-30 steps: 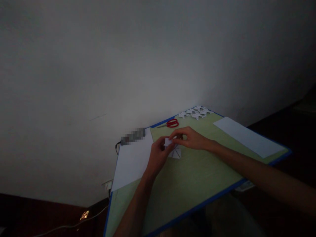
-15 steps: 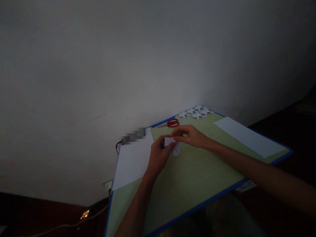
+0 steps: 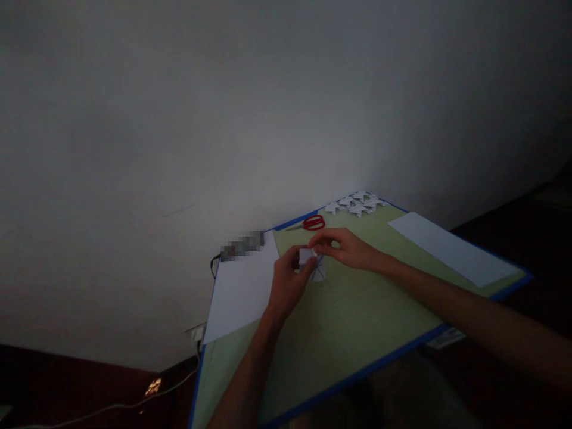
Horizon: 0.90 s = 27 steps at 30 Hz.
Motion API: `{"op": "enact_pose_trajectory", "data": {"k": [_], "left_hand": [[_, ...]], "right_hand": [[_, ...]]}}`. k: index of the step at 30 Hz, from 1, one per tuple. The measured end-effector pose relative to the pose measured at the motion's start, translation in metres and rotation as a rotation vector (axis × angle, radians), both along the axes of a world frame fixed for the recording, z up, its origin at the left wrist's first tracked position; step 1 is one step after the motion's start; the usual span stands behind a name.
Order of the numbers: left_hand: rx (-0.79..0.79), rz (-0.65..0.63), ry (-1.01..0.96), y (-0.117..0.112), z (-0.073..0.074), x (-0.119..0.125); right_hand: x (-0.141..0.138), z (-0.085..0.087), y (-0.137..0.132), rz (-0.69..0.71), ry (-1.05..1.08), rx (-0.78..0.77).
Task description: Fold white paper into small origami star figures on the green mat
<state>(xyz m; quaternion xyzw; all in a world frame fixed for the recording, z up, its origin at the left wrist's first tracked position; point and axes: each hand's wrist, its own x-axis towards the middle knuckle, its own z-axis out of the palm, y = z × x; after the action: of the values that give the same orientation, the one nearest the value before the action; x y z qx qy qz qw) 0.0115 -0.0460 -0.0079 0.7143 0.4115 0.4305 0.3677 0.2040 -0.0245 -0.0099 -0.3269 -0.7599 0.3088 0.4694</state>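
Above the green tabletop, a small white piece of folded paper [image 3: 319, 274] with crease lines is held between my hands. My left hand [image 3: 289, 271] is closed on its left side, thumb in front and fingers behind. At its upper right edge, my right hand [image 3: 346, 247] pinches the paper between thumb and fingertips. Part of the paper is covered by my fingers, and the fine folds are hard to make out in the dim light. Just beyond my hands lie scissors [image 3: 314, 222] with red handles, their blades pointing left.
Several folded white paper shapes [image 3: 358, 210] lie at the table's far corner. A long white sheet [image 3: 451, 247] is on the right, a larger white sheet [image 3: 241, 292] on the left. A blurred-out object [image 3: 242, 245] with a black cable sits by the wall [image 3: 223, 119]. Blue trim edges the table [image 3: 357, 333].
Both hands stay in nearly the same place on the paper. The paper's lower flap looks slightly narrower and tilted. The view has shifted very slightly.
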Motion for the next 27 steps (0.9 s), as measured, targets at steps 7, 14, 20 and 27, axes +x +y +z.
{"op": "enact_pose_trajectory", "data": {"k": [7,14,20,27], "left_hand": [[-0.036,-0.006,-0.048,0.0049,-0.0045,-0.0027],[-0.116,-0.083,-0.145,0.0062,-0.0049,-0.0014],[-0.166,-0.067,-0.214,0.0064,-0.0064,-0.0004],[-0.159,-0.09,-0.207,0.008,-0.0087,-0.0027]], "right_hand": [[-0.0021,0.0017,-0.0018,-0.053,-0.046,0.086],[-0.0009,0.0018,0.0014,-0.08,-0.046,0.1],[-0.0017,0.0051,0.0003,-0.065,-0.03,0.061],[-0.0017,0.0038,0.0011,-0.056,-0.015,0.077]]}}
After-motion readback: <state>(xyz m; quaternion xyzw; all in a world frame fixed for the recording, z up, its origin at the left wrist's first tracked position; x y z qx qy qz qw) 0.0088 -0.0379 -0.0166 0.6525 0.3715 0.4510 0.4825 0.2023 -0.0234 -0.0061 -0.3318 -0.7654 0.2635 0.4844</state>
